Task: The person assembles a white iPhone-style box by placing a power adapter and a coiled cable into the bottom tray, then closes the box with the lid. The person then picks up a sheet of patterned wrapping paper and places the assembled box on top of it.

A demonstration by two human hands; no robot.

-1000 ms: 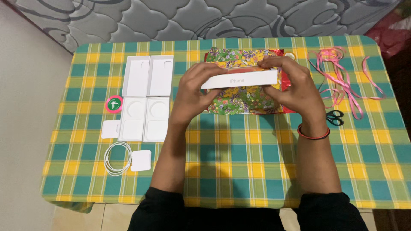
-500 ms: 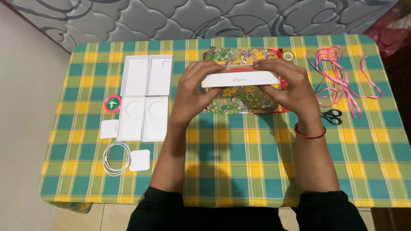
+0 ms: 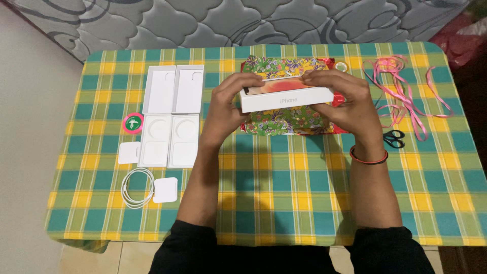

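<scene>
We hold a white phone box in both hands above the middle of a sheet of floral wrapping paper, which lies on the far half of the checked tablecloth. Our left hand clasps the box's left end, thumb on the near wall and fingers curled over the top edge. Our right hand closes on the right end in the same way, fingers laid over the lid. Neither hand is spread; both are pinching the box by its ends.

We judge the box to be stiff cardboard, light for its size, with smooth walls that could slip a little under dry fingers. The lid probably slides on the base, so a grip on the lid alone might let the bottom drop. Holding across both ends, with thumbs low on the near wall, looks the safest grip. The corners seem the part most likely to dent.

The box is a long, flat rectangle, white on its sides, with a reddish-orange picture on the top face, tilted so that we see both the top and the near wall.

Left of it lie four white cardboard trays, a round pink sticker, a coiled white cable and a white charger plug. To the right lie pink ribbon and black scissors.
</scene>
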